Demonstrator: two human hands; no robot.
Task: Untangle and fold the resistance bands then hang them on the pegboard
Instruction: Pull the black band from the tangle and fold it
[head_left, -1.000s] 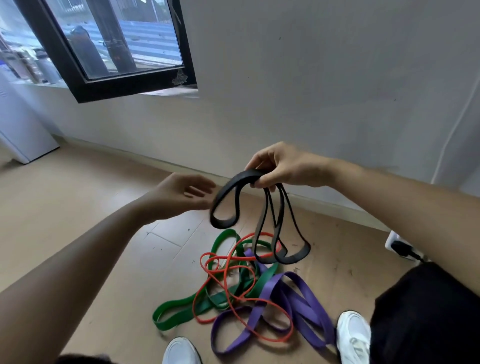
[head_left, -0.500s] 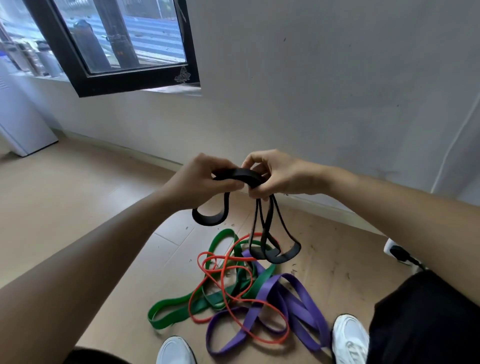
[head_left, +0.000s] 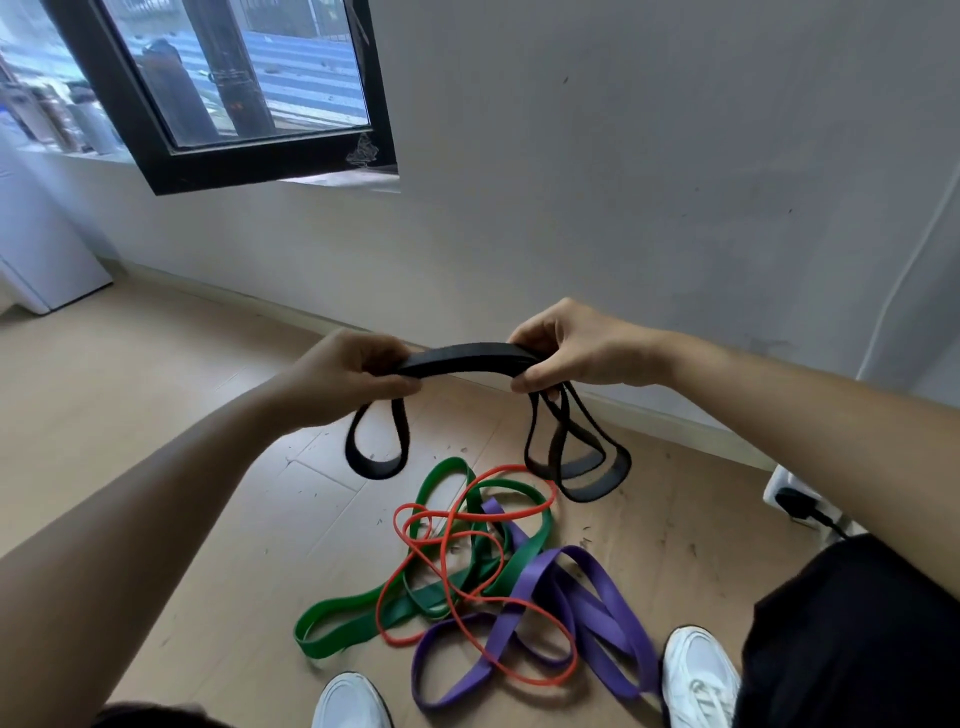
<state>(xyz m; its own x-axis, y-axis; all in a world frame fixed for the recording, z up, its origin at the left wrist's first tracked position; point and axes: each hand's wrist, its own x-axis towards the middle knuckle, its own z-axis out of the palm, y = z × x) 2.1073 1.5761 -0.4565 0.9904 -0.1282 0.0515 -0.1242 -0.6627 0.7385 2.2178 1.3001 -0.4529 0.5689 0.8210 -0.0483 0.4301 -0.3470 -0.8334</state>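
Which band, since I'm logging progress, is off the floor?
The black band, gripped by left hand and right hand; green band, orange band and purple band lie tangled on the floor.

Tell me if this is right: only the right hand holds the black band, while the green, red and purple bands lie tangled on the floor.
Not quite. In the head view both hands hold the black band: the left hand grips one end, the right hand the other. The green band, red band and purple band do lie tangled on the floor.
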